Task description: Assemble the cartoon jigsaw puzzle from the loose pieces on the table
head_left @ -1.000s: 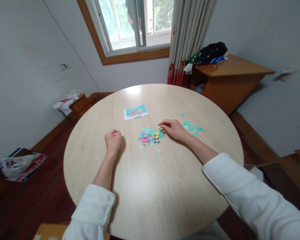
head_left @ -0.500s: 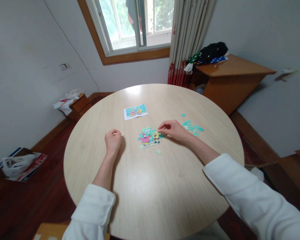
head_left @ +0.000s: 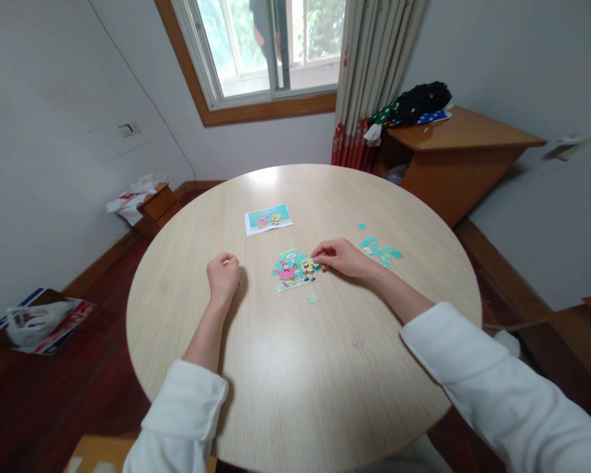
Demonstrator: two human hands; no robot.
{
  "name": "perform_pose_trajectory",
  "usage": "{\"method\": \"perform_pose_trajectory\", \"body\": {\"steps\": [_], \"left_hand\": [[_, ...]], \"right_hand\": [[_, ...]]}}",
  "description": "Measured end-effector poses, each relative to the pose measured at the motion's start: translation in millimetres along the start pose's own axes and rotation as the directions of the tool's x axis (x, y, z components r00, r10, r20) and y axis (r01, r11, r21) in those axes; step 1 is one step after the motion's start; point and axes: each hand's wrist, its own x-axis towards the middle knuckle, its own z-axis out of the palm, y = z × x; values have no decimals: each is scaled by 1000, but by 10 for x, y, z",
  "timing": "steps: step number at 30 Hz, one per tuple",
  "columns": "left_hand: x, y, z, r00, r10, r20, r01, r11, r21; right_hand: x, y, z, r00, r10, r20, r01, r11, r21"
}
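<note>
A partly joined jigsaw puzzle (head_left: 289,270) of cartoon figures, pink and yellow on teal, lies mid-table. At its right edge my right hand (head_left: 342,256) is closed in a pinch on a small teal puzzle piece (head_left: 318,266), partly covered by the fingertips. To the left of the puzzle, apart from it, my left hand (head_left: 223,277) rests on the table in a loose fist, with nothing visible in it. One pale green loose piece (head_left: 312,299) lies just below the puzzle. Beyond my right hand is a scatter of several teal pieces (head_left: 384,253).
A printed reference picture (head_left: 268,219) lies on the round wooden table (head_left: 295,368) behind the puzzle. One stray teal piece (head_left: 362,226) sits apart at the back right. A wooden desk (head_left: 463,128) with cloths stands by the curtain (head_left: 374,72).
My right fingertips have shifted very slightly at the puzzle's right edge, and the teal piece there shows at a different angle. My left hand has stayed still.
</note>
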Motion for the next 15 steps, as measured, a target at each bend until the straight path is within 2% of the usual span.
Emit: {"method": "perform_pose_trajectory", "body": {"steps": [8,15], "left_hand": [[23,-37,14,1000,20,0,-20,1000,22],[11,-24,26,1000,3,6,-3,1000,29]], "right_hand": [[-36,-42,-6,994,103,37,-105,992,69],[-90,-88,3,995,99,13,-100,990,95]]}}
